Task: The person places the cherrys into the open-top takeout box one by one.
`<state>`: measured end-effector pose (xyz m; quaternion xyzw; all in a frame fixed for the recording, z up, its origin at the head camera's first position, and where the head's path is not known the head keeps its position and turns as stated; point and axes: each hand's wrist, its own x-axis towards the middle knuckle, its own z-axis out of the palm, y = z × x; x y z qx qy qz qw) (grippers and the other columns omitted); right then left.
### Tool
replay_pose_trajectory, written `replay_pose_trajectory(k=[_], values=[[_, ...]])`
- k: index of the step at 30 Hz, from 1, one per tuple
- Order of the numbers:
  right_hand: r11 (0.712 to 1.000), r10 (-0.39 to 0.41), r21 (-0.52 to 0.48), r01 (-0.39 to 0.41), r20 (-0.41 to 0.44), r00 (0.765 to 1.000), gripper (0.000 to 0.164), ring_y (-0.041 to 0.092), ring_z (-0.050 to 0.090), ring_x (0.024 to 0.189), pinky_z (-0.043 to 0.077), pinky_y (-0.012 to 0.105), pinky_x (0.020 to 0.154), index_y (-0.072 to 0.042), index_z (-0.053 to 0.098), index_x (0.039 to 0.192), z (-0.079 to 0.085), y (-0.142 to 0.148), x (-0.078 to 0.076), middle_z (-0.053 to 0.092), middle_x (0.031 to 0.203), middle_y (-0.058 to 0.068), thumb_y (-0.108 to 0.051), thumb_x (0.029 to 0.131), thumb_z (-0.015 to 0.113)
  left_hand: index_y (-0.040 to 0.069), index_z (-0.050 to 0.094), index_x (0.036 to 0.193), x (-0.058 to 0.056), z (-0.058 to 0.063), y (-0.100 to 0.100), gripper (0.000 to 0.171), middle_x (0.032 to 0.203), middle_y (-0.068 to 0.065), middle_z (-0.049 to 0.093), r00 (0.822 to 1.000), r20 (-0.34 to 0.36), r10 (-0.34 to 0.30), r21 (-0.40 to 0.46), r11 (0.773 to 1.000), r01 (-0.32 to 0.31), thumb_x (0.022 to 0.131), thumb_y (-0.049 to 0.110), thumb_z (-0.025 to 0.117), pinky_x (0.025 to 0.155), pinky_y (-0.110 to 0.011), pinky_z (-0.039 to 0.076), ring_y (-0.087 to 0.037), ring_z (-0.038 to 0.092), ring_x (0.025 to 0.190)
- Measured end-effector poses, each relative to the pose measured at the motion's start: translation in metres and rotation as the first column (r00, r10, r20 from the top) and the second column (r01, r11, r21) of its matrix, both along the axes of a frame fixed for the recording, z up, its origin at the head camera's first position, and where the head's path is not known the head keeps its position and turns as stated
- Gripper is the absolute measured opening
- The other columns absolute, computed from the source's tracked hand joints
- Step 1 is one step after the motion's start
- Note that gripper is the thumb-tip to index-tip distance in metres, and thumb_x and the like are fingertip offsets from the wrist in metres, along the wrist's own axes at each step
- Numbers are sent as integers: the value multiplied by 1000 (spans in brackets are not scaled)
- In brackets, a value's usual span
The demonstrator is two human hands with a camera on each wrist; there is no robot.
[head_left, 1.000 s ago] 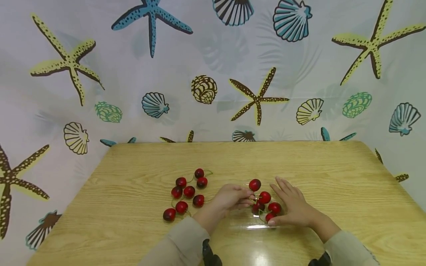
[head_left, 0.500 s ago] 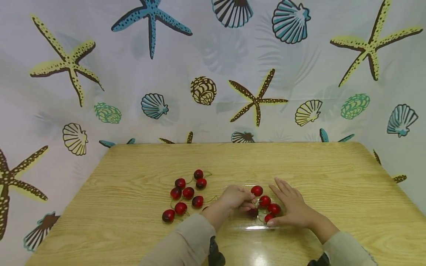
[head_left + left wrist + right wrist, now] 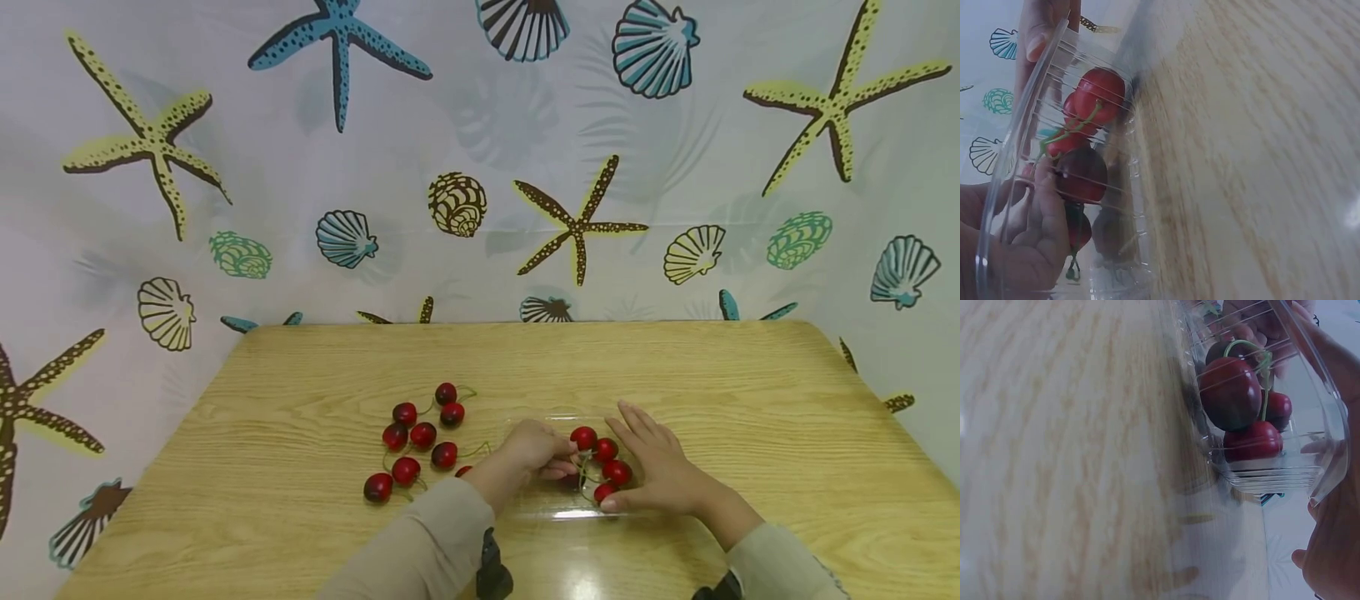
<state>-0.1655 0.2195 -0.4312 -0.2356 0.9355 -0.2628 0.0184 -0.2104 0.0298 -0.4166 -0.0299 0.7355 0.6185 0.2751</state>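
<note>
**Cherries Drawing Closer Together in Clear Tray**

A person's left hand is reaching into a clear tray, apparently pinching a cherry stem in curled fingers. The right hand is resting along the tray's right side, its fingers spreading straight and clutching nothing. Over the past second, the farthest of the red cherries in the tray has been moving nearer its neighbour. Four are now lining up along the tray's right side, a darker fifth mostly hiding behind the left fingers; the fruit inside is seemingly being settled into a tighter row. Loose cherries are lying on the table, left of the tray.
</note>
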Motion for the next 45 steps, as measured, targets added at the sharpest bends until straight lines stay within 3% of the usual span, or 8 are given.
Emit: replay_pose_trajectory(k=[7, 18, 25, 33, 45], values=[[1000, -6, 3, 6, 5, 1000, 101, 35, 2, 127, 6, 60, 93, 0, 22, 134, 0, -1, -1, 6, 141, 19, -56, 62, 66, -8, 62, 79, 2, 3, -3, 13, 60, -7, 60, 1000, -2, 7, -5, 1000, -7, 82, 4, 57, 53, -24, 50, -9, 57, 49], [1000, -13, 4, 12, 13, 1000, 102, 35, 3, 127, 6, 60, 93, 1, 24, 134, 2, -2, -1, 7, 141, 20, -56, 61, 66, -11, 61, 89, 9, 12, -12, 16, 65, -9, 61, 1000, 1, -10, 94, 996, 9, 83, 3, 55, 55, -24, 51, -12, 59, 55], [1000, -12, 17, 12, -5, 1000, 102, 36, 4, 126, 8, 60, 93, 0, 25, 134, 1, -2, -1, 9, 140, 21, -57, 60, 66, -11, 59, 96, 13, 21, -24, 21, 82, -19, 63, 999, -22, -47, 119, 992, 49, 84, 5, 53, 63, -28, 51, -15, 62, 62], [1000, -10, 20, 10, -3, 1000, 102, 36, 4, 126, 7, 61, 93, 0, 25, 134, 1, -3, -1, 8, 140, 21, -56, 61, 66, -11, 57, 99, 15, 30, -40, 23, 78, -12, 63, 998, -39, -58, 119, 991, 62, 85, 7, 54, 68, -30, 50, -17, 62, 67], [1000, -2, 9, 2, 6, 1000, 101, 35, 3, 127, 6, 61, 93, 0, 24, 134, 1, -2, -1, 8, 140, 20, -55, 61, 67, -11, 55, 103, 14, 34, -69, 28, 85, -15, 63, 998, -62, -33, 122, 992, 41, 85, 10, 55, 70, -31, 49, -16, 62, 70]])
